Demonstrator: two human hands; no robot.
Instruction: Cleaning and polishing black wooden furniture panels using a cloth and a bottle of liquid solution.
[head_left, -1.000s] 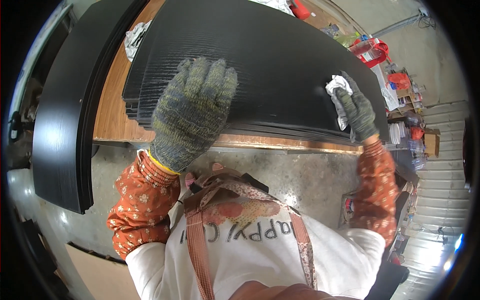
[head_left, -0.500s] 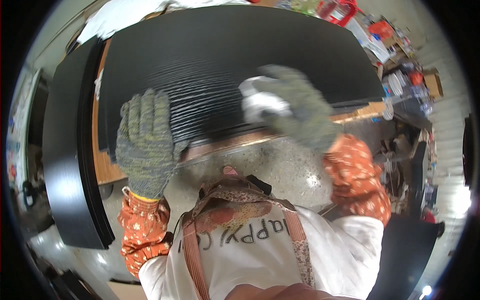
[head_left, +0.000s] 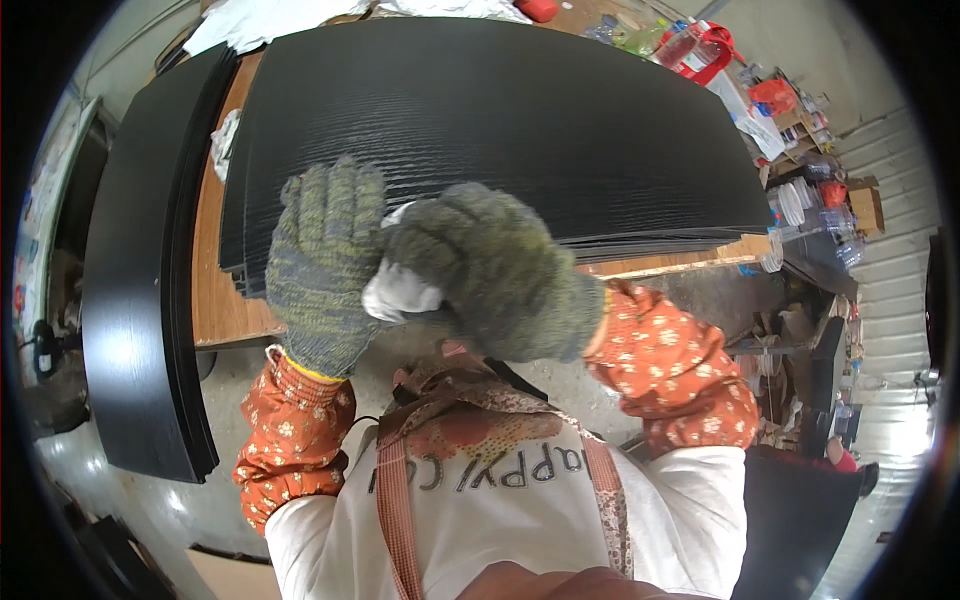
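In front of me lies a stack of black wood-grain panels [head_left: 500, 110] on a wooden table. My left hand [head_left: 328, 260], in a grey-green knit glove, lies flat with fingers stretched out over the near left part of the top panel. Close beside it, my right hand [head_left: 490, 265] in a matching glove is closed around a white cloth [head_left: 398, 292]. Part of the cloth sticks out between the two gloves at the panel's near edge. The fingertips of my right hand are largely hidden by the glove's back.
Another stack of dark panels [head_left: 140, 270] stands at the left. A crumpled white rag [head_left: 226, 140] lies in the gap between the stacks. Bottles [head_left: 690, 45] and a red plastic item are at the far right corner, with cluttered shelving [head_left: 800, 130] beyond.
My right hand has moved left and nearer to me with the white cloth, now beside my left hand. My left hand has shifted slightly right, still flat.
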